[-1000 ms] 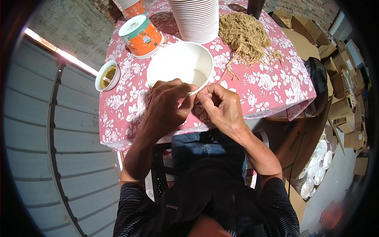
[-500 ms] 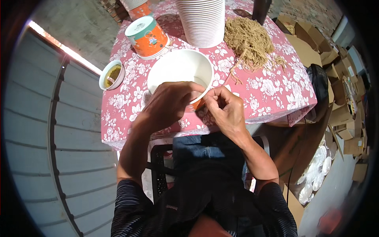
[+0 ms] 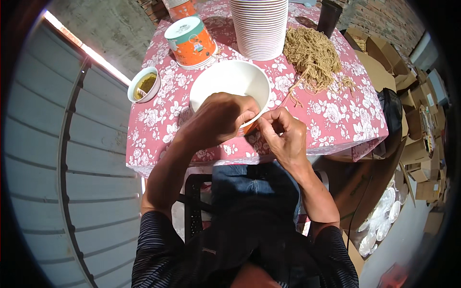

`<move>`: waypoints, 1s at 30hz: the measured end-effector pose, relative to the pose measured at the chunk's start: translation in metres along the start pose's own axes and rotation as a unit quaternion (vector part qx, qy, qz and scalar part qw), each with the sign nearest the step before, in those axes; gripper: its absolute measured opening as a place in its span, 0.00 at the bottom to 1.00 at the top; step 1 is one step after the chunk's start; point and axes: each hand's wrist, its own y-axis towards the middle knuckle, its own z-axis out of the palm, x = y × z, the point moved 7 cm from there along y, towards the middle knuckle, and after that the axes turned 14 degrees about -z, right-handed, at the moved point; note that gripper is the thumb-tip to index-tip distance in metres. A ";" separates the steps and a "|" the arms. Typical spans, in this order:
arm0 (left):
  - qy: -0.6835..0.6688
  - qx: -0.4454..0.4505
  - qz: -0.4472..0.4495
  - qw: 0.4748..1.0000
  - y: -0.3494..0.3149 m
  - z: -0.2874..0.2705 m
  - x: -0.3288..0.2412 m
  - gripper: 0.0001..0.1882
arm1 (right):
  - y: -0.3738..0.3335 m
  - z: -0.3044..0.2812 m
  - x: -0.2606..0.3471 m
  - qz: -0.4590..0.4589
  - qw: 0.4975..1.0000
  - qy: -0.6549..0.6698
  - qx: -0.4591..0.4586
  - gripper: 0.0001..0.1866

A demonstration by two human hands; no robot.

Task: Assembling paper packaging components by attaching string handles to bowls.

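Note:
A large white-lined paper bucket [image 3: 206,81] with an orange outside rests on the table before me, tilted with its mouth toward me. Across its near side reaches my left hand [image 3: 225,115], fingers bent and closed on the rim at the right. Just outside that rim, my right hand [image 3: 286,134] is closed, thumb and forefinger pinched against the bucket's edge. Whatever lies between those fingertips is too small or hidden to make out. Right of the bucket lies a tangled heap of tan string [image 3: 312,60], with loose ends trailing toward my right hand.
Behind the bucket stand a tall stack of white tubs [image 3: 259,31] and an upturned orange-and-green bucket [image 3: 192,43]. A small bowl of yellowish contents [image 3: 145,86] sits at the left edge of the flowered tablecloth [image 3: 331,113]. A dark cup [image 3: 330,18] and cardboard boxes [image 3: 413,96] are at right.
The view has shifted slightly, so the table things appear farther right. Both hands stay at the bucket's rim, and the left forefinger is more curled than before.

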 end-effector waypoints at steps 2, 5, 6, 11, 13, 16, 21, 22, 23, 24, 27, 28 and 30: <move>0.012 0.007 -0.004 1.000 0.002 0.000 0.001 0.07 | 0.002 0.000 0.008 -0.058 0.998 -0.030 0.001 0.07; 0.015 0.025 0.007 1.000 0.007 0.002 0.001 0.07 | -0.001 -0.001 0.002 -0.055 0.998 0.006 -0.017 0.09; 0.010 0.034 0.015 0.999 0.006 0.002 0.001 0.07 | -0.001 0.000 0.002 -0.055 0.998 0.007 -0.018 0.09; 0.002 0.047 0.003 0.999 0.002 -0.001 0.005 0.08 | 0.000 0.001 0.003 0.002 0.996 0.088 0.004 0.21; -0.004 0.051 -0.007 0.999 0.004 0.001 0.007 0.08 | 0.003 -0.004 0.002 -0.005 0.995 0.087 0.042 0.23; 0.010 0.049 0.025 0.998 0.005 0.001 0.004 0.06 | 0.007 -0.003 0.006 0.005 0.992 0.092 0.085 0.23; -0.065 0.013 -0.030 0.997 0.004 -0.007 0.016 0.07 | 0.011 -0.005 0.005 0.026 0.990 0.086 0.106 0.19; -0.066 0.014 -0.030 0.997 0.004 -0.011 0.017 0.07 | 0.010 -0.005 0.004 0.026 0.990 0.086 0.105 0.19; -0.090 0.021 0.002 0.996 0.003 -0.016 0.014 0.08 | 0.010 -0.006 0.003 0.025 0.991 0.077 0.107 0.19; -0.115 0.028 0.033 0.992 0.002 -0.019 0.010 0.10 | 0.010 -0.006 0.002 0.024 0.991 0.069 0.109 0.18; -0.204 0.056 -0.025 0.977 0.004 -0.016 0.017 0.13 | 0.012 -0.006 0.002 0.049 0.990 0.084 0.102 0.17; -0.204 0.056 -0.026 0.977 0.003 -0.016 0.017 0.13 | 0.014 -0.007 0.005 0.049 0.990 0.085 0.102 0.17; -0.229 0.058 -0.044 0.971 0.002 -0.015 0.019 0.14 | 0.016 -0.007 0.006 0.084 0.985 0.113 0.103 0.17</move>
